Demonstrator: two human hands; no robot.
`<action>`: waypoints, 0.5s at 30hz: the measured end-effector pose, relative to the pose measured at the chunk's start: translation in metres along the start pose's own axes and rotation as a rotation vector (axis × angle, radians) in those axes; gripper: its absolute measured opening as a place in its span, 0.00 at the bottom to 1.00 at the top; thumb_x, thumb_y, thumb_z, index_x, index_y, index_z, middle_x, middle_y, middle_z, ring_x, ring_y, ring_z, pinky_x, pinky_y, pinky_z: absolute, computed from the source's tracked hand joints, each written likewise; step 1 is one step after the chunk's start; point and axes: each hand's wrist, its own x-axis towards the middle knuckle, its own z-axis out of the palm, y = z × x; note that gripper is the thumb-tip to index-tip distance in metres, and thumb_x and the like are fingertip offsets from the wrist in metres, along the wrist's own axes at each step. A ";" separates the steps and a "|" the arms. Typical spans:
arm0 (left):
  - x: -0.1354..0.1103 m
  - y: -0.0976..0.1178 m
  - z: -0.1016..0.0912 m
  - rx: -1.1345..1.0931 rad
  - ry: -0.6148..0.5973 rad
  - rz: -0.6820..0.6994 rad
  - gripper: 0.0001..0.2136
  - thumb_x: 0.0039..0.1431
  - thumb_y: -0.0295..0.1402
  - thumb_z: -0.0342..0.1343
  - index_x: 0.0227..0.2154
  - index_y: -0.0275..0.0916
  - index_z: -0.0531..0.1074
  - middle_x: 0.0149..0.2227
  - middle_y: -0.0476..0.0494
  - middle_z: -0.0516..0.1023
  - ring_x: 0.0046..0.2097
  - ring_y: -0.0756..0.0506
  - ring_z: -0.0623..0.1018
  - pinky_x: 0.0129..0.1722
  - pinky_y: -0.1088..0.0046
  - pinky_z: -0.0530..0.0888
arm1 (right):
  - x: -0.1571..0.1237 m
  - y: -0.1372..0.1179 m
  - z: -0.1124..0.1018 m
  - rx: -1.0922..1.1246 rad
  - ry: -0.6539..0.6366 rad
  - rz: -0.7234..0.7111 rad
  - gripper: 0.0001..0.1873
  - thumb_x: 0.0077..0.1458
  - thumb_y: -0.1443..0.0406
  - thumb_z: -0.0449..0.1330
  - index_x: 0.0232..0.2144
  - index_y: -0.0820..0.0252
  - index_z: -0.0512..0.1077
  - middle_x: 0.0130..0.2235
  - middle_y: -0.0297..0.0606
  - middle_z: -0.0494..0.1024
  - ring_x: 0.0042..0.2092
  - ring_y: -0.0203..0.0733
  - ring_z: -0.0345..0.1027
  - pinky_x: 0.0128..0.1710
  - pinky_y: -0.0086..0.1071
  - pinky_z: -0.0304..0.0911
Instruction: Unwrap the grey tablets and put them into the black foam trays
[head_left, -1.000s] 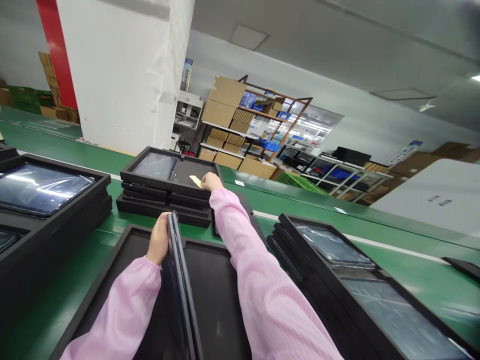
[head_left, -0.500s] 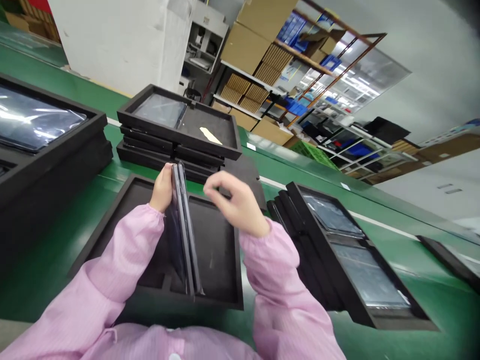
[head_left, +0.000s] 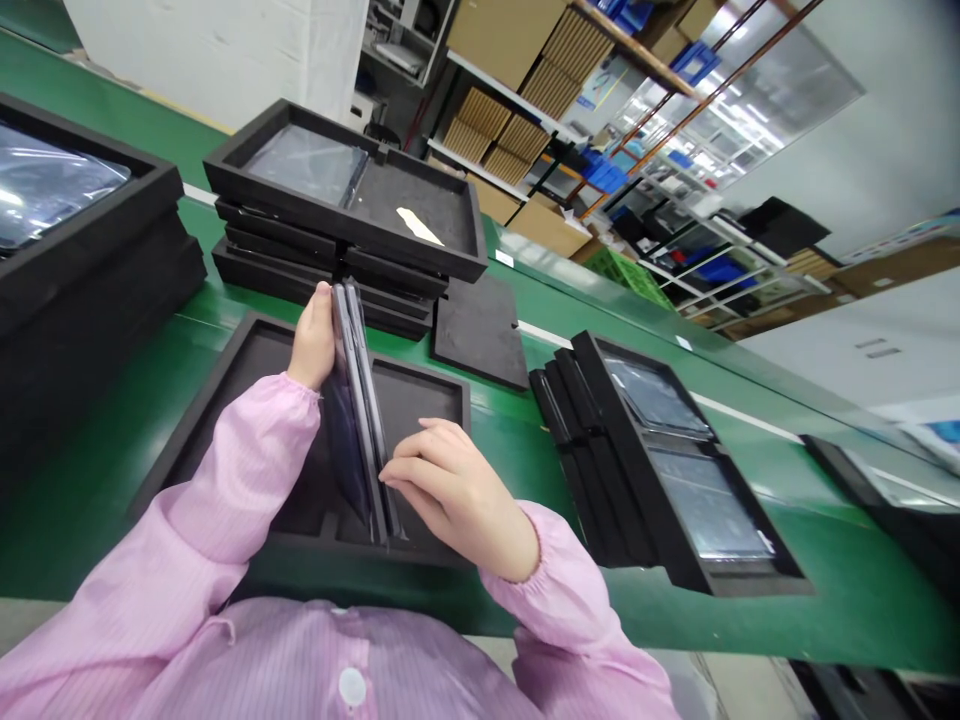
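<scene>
Left hand (head_left: 313,338), I see, clamps two thin dark flat panels (head_left: 354,400) upright in a black foam tray (head_left: 424,400). Right hand (head_left: 454,492), loose, fingertips touching them at 5 o'clock.

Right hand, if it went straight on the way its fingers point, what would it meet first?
The thin dark panels held on edge by the left hand. The right hand seems almost on them, though depth is unclear.
</scene>
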 end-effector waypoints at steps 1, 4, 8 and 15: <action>-0.001 0.001 0.000 0.004 0.002 0.008 0.25 0.63 0.56 0.46 0.26 0.39 0.71 0.27 0.47 0.72 0.35 0.47 0.75 0.42 0.73 0.73 | 0.000 -0.001 0.001 -0.039 0.012 -0.001 0.09 0.66 0.69 0.54 0.35 0.58 0.73 0.33 0.34 0.77 0.35 0.36 0.69 0.54 0.40 0.63; -0.002 0.002 0.000 0.020 0.012 0.040 0.25 0.62 0.57 0.47 0.24 0.40 0.71 0.26 0.48 0.71 0.33 0.48 0.74 0.42 0.73 0.72 | 0.001 -0.005 0.003 -0.135 0.039 0.007 0.09 0.65 0.72 0.54 0.35 0.58 0.72 0.32 0.33 0.78 0.34 0.35 0.69 0.56 0.39 0.61; -0.002 0.002 0.001 0.014 0.014 0.063 0.25 0.61 0.58 0.48 0.24 0.40 0.70 0.26 0.49 0.70 0.34 0.48 0.73 0.43 0.73 0.71 | -0.001 -0.009 0.002 -0.218 0.032 0.043 0.11 0.64 0.74 0.53 0.36 0.56 0.71 0.34 0.33 0.78 0.35 0.37 0.68 0.59 0.40 0.58; -0.001 0.001 0.001 0.008 0.007 0.060 0.23 0.64 0.53 0.47 0.25 0.39 0.71 0.26 0.50 0.70 0.35 0.48 0.74 0.44 0.72 0.72 | -0.004 -0.012 -0.001 -0.248 0.035 0.036 0.11 0.64 0.74 0.53 0.37 0.54 0.72 0.35 0.33 0.80 0.35 0.37 0.69 0.59 0.42 0.58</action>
